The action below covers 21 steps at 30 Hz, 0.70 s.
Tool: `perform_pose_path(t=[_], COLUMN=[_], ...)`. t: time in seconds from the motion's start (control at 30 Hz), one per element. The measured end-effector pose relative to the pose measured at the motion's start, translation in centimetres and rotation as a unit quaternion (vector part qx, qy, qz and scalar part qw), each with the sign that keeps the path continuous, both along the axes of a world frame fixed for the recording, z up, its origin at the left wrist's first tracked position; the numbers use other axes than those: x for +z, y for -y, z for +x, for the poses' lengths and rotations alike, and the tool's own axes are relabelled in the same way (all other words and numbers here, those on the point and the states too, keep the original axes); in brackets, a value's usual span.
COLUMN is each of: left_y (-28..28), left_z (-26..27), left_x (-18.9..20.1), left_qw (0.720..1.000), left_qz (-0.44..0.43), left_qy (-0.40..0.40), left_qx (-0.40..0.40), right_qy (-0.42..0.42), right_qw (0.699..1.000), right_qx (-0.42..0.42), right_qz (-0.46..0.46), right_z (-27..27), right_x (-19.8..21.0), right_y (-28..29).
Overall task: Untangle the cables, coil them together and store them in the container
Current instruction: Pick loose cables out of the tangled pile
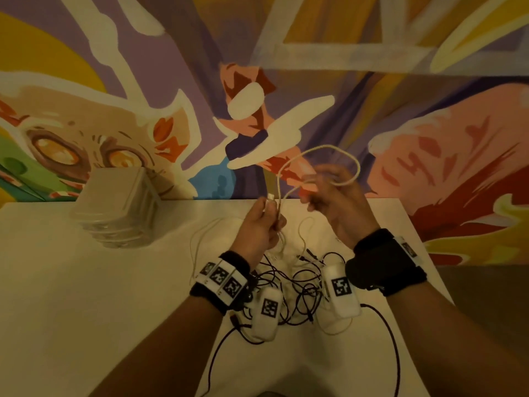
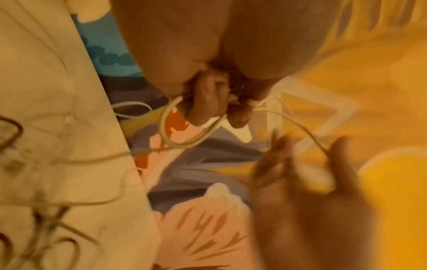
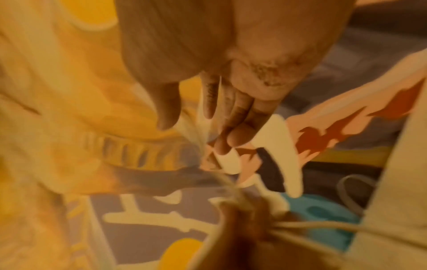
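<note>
An indoor room with the look of a creative or casual common space rather than a kitchen or workshop, though its exact use cannot be told. A large hand-painted mural (image 1: 286, 81) in purple, orange, yellow and pink fills the wall from 9 to 3 o'clock, with a cartoon cat-like face at 10 o'clock. A plain white table (image 1: 86, 296) is pushed against that wall. On it, a stack of clear plastic containers (image 1: 117, 207) stands at 10 o'clock and a tangle of black and white cables (image 1: 297, 285) lies at centre. Lighting is dim and warm.
</note>
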State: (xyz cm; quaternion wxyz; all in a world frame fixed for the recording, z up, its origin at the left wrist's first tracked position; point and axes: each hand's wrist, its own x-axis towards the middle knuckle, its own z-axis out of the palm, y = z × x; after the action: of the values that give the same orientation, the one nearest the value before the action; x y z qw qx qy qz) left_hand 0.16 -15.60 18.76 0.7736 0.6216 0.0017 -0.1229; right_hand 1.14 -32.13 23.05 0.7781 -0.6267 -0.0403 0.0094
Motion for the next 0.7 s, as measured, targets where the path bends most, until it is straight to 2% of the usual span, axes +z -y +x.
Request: perform_pose_path(t=[0.07,0.17,0.23,0.3,0.33,0.4,0.43,0.47,0.53,0.6,0.63,0.7], left_y=[-0.2,0.1,-0.4,-1.9,-3.0,-5.5,-6.9,-8.4,-11.3,-13.9,-14.8,-15.2], left_z=[0.3,0.6,1.3,2.1,2.5,3.3,3.7,3.9,4.3,4.7,4.9,4.5], left_x=[1.5,4.4,5.1,5.1,5.1,5.3,5.6,5.9,6.2,5.8,5.2,4.5], left_qw=[0.997,0.994,0.997,0.989,0.978,0.953,0.939,0.922,0.882,0.85,0.848,0.863], left_qz=[-0.071,-0.105,-0.046,0.07,0.129,0.21,0.245,0.286,0.373,0.439,0.447,0.426], left_qy=[-0.009,0.017,0.057,0.113,0.141,0.172,0.18,0.186,0.188,0.161,0.142,0.142], left_qx=[0.013,0.009,0.027,0.059,0.08,0.136,0.162,0.184,0.217,0.241,0.246,0.23], right_qy=[-0.059,-0.117,-0.104,-0.087,-0.084,-0.094,-0.113,-0.139,-0.177,-0.18,-0.176,-0.152], right_qw=[0.993,0.95,0.919,0.9,0.881,0.81,0.785,0.775,0.779,0.794,0.801,0.826], right_qx=[0.037,0.166,0.203,0.16,0.12,0.066,0.053,0.04,0.0,-0.036,-0.036,-0.019], right_qz=[-0.091,-0.238,-0.322,-0.397,-0.449,-0.575,-0.607,-0.615,-0.601,-0.58,-0.572,-0.542], right_z=[-0.5,-1.5,-2.1,-1.7,-1.3,-0.4,-0.1,0.0,-0.3,-1.1,-2.0,-3.6], right_x=[-3.0,-7.5,-9.0,-10.1,-10.7,-12.2,-12.8,-13.3,-13.2,-12.4,-11.6,-10.0], right_y=[0.7,-0.7,-2.1,-1.8,-0.9,2.0,3.7,5.5,8.6,11.2,12.0,12.4])
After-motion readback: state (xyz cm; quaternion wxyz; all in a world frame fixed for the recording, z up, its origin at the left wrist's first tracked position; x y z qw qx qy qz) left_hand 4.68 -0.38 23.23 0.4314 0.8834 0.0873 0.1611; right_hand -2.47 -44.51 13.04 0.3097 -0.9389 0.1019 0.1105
